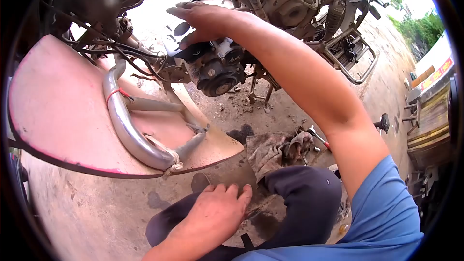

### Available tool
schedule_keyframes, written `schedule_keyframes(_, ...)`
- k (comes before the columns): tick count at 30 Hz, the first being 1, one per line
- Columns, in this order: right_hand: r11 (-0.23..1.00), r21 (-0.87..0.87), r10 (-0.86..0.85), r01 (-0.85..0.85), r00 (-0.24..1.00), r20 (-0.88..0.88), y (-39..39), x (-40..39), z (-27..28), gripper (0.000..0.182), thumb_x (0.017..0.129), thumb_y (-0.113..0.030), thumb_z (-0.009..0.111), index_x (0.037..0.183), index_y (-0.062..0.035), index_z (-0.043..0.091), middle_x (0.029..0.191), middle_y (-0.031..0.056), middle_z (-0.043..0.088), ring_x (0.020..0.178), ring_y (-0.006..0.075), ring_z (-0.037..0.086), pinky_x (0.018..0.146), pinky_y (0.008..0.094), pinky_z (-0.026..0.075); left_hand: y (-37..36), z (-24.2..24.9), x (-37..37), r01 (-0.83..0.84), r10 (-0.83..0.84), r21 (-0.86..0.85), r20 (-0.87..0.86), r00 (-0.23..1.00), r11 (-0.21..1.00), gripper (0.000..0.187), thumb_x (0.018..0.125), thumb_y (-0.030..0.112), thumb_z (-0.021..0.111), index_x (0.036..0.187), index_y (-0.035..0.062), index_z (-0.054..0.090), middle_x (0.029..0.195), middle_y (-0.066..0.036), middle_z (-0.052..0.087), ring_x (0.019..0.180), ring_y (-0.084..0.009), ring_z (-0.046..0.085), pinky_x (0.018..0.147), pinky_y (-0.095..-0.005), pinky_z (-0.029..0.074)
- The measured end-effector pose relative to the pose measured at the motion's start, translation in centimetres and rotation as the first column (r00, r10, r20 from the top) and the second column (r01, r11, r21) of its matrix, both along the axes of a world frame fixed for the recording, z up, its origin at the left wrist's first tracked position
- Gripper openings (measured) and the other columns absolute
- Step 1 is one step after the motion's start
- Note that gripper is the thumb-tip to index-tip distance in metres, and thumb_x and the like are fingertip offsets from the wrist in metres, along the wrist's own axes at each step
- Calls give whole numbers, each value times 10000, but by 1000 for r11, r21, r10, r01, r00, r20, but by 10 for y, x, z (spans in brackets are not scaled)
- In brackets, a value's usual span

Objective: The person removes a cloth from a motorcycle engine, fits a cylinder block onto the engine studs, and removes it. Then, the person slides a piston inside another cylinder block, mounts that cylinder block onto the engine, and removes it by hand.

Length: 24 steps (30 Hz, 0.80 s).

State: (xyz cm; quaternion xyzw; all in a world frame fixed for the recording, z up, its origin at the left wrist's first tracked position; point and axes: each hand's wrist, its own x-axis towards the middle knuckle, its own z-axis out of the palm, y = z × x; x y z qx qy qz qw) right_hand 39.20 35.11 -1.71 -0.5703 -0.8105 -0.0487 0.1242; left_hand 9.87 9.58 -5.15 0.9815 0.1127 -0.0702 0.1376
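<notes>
My right hand (205, 21) reaches out over the top of a dark motorcycle engine (217, 75). Its fingers are stretched and apart from the thumb, and the thumb tip is right at a silver engine part (170, 44) with a round dark face. My left hand (220, 208) lies palm down over my dark trouser leg, fingers loosely extended, with nothing in it. Left of the engine stands a large pale pink panel (53, 101) with a dark edge. A bent metal tube guard (128, 130) crosses it, tied with red cord and a pale rag strip.
A dirty cloth (268, 152) lies on the ground before my knee, beside a red-handled tool (320, 137). Frame tubes, cables and a shock absorber (335, 14) fill the upper area. A small stool (412, 116) and a wooden bench (430, 121) stand at the right.
</notes>
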Motion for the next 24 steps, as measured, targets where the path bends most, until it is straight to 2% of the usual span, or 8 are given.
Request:
schedule_keyframes(4, 928, 371, 92, 29, 948, -304, -187, 44, -9, 635, 920, -242, 824, 1488, -107, 574, 1380, 146, 658, 1202, 347, 687, 989, 416, 574, 6, 50, -38, -219, 224, -49, 305, 926, 974, 372, 944, 212, 688, 1252, 4, 676, 1005, -116, 714, 950, -262, 701, 837, -421, 561)
schedule_keyframes(6, 957, 107, -128, 269, 726, -675, -304, 68, -67, 372, 1000, -169, 749, 1333, -32, 656, 1177, 82, 711, 995, 153, 678, 888, 317, 564, 9, 38, -56, -350, 380, -147, 343, 859, 925, 343, 956, 207, 682, 1234, 7, 682, 983, -107, 708, 929, -249, 694, 824, -409, 557)
schedule_keyframes(7, 889, -214, -396, 405, 444, -804, -369, 75, -116, 343, 1036, -259, 710, 1285, -27, 662, 1111, 146, 723, 971, 200, 691, 855, 364, 571, 11, 25, -64, -413, 462, -209, 339, 820, 887, 329, 961, 205, 678, 1225, 8, 686, 972, -102, 704, 919, -243, 690, 818, -403, 555)
schedule_keyframes(9, 365, -808, -931, 462, 173, -322, -517, 83, -241, 410, 1049, -350, 654, 1269, -4, 666, 1103, 201, 742, 1077, 243, 720, 923, 385, 574, 14, -10, -78, -532, 616, -327, 260, 744, 781, 302, 972, 200, 672, 1207, 11, 692, 949, -93, 698, 898, -230, 682, 805, -391, 551)
schedule_keyframes(10, 159, -906, -979, 392, 179, -95, -578, 77, -302, 410, 1050, -344, 652, 1277, -2, 664, 1116, 201, 741, 1085, 248, 717, 930, 387, 570, 17, -33, -85, -585, 685, -383, 214, 696, 714, 289, 978, 198, 669, 1197, 12, 695, 938, -89, 694, 888, -223, 678, 798, -385, 549)
schedule_keyframes(13, -78, -983, -989, 166, 110, 97, -697, 26, -405, 412, 1054, -326, 647, 1303, 3, 660, 1156, 204, 738, 1111, 263, 710, 953, 391, 559, 27, -119, -107, -719, 820, -464, 28, 572, 518, 251, 995, 191, 659, 1170, 16, 704, 905, -75, 684, 857, -204, 667, 779, -367, 544)
schedule_keyframes(19, -160, -987, -985, -35, -61, 162, -713, -13, -476, 421, 1062, -290, 636, 1355, 12, 652, 1237, 208, 732, 1162, 294, 695, 998, 400, 538, 61, -280, -170, -894, 894, -383, -279, 351, 232, 193, 1028, 176, 640, 1115, 25, 723, 838, -48, 664, 795, -165, 644, 741, -330, 532)
schedule_keyframes(24, 10, -991, -999, 132, -34, -14, -656, 41, -531, 433, 1068, -260, 627, 1398, 20, 645, 1304, 212, 727, 1205, 319, 683, 1036, 407, 520, 115, -256, -183, -889, 926, -421, -231, 298, 181, 175, 1056, 164, 624, 1069, 31, 738, 782, -26, 647, 744, -133, 625, 709, -300, 523)
